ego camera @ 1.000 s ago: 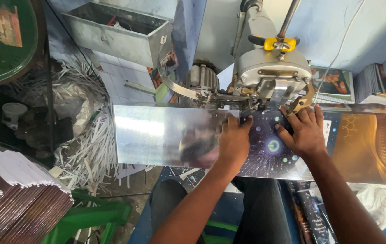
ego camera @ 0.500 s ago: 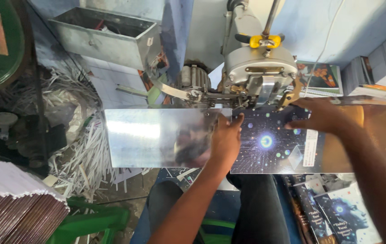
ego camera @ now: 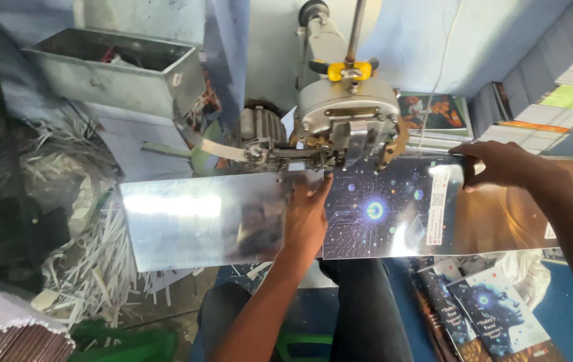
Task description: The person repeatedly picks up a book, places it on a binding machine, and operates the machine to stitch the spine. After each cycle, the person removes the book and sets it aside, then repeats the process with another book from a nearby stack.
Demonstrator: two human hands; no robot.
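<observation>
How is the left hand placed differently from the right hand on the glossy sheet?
The left hand lies flat near the middle of the glossy sheet, just below the metal machine head; the right hand rests at the sheet's far edge, right of the machine. The left fingers point towards the machine, the right ones leftwards. Both are bare and press on the sheet.

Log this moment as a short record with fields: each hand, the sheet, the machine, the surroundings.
left hand: flat on the glossy printed cover sheet, beside the metal plate
right hand: resting on the sheet's far edge
machine: grey metal head above the sheet
surroundings: paper trimmings to the left, books lower right
</observation>
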